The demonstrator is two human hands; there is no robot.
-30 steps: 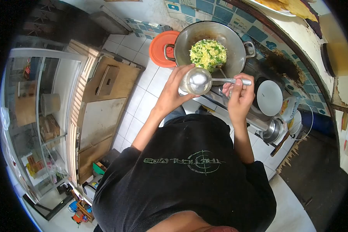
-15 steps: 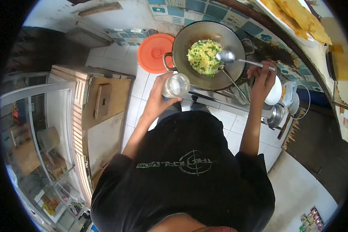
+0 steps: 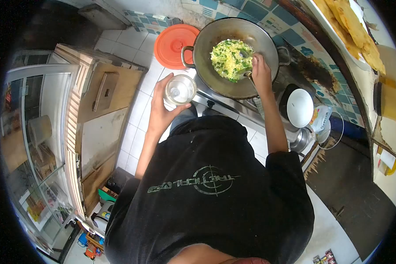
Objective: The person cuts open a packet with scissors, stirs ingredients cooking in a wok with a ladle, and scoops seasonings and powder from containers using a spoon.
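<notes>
My left hand [image 3: 160, 105] is wrapped round a clear glass jar [image 3: 180, 89], which stands open-topped with a little pale content at its bottom. My right hand [image 3: 262, 72] is closed over the right side of a large wok [image 3: 226, 90]. It grips a metal spoon [image 3: 243, 54], whose bowl is down at the food; the handle is mostly hidden by the fingers. Chopped yellow and green food [image 3: 229, 61] lies in the middle of the wok. Just below my right hand, a second utensil's metal shaft [image 3: 249, 77] rests in the wok, partly covered by the hand.
The wok sits on a stove [image 3: 220, 103]. An orange-red lid [image 3: 176, 44] lies left of it. To the right are a white bowl [image 3: 300, 108], a small metal pot [image 3: 300, 141] and a packet [image 3: 321, 118]. Fried yellow pieces [image 3: 347, 26] fill a tray at upper right. A wooden cabinet [image 3: 112, 97] stands left.
My right hand has moved left and over the wok, bringing the spoon from above the wok's right side down to the food. My left hand has shifted left with the jar.
</notes>
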